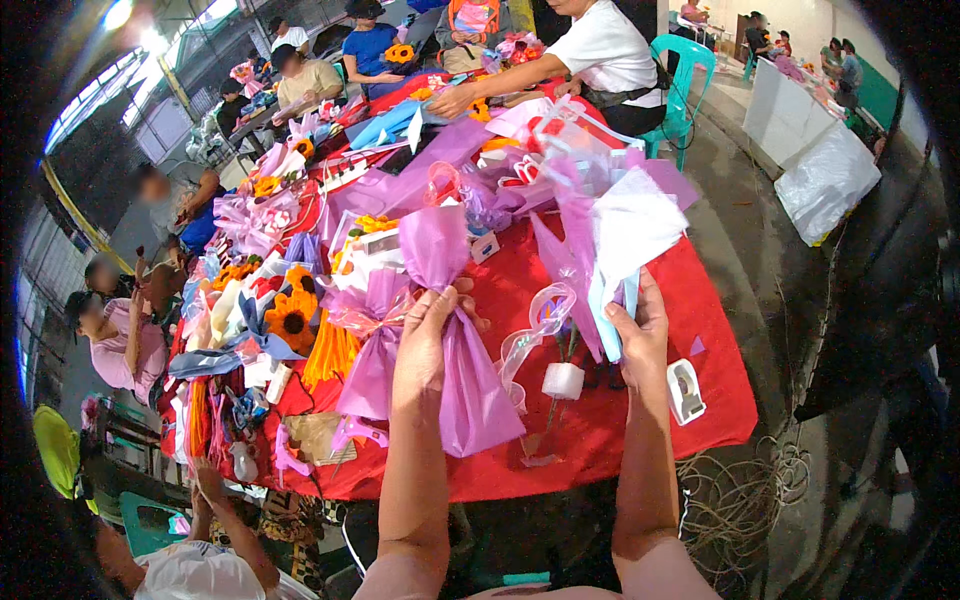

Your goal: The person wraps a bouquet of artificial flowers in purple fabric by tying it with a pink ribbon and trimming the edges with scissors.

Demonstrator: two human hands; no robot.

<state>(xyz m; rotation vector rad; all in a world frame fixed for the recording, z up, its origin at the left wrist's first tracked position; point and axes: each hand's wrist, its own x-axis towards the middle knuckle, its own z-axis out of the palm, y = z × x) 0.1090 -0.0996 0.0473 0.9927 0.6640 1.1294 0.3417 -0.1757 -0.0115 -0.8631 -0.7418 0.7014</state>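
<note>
My left hand (431, 319) pinches a sheet of purple wrapping material (480, 397) at its gathered middle, so it fans out above and below the fingers. In my right hand (639, 326) is a bundle of white wrapping sheet (637, 210) and light blue wrapping sheet (609, 311), gripped at its narrow lower end. Another purple sheet stands just left of that bundle. Between my hands, a small stemmed flower with a white wrap (562, 381) around its stems lies on the red tablecloth (502, 322). A curled sheer ribbon (551, 304) is beside it.
A tape dispenser (685, 391) rests near the table's right edge. Pink glue guns (291, 454) lie at the front left, by crocheted sunflowers (291, 321) and orange stems (331, 352). Several people sit around the table. Coiled rope (742, 495) is on the floor at right.
</note>
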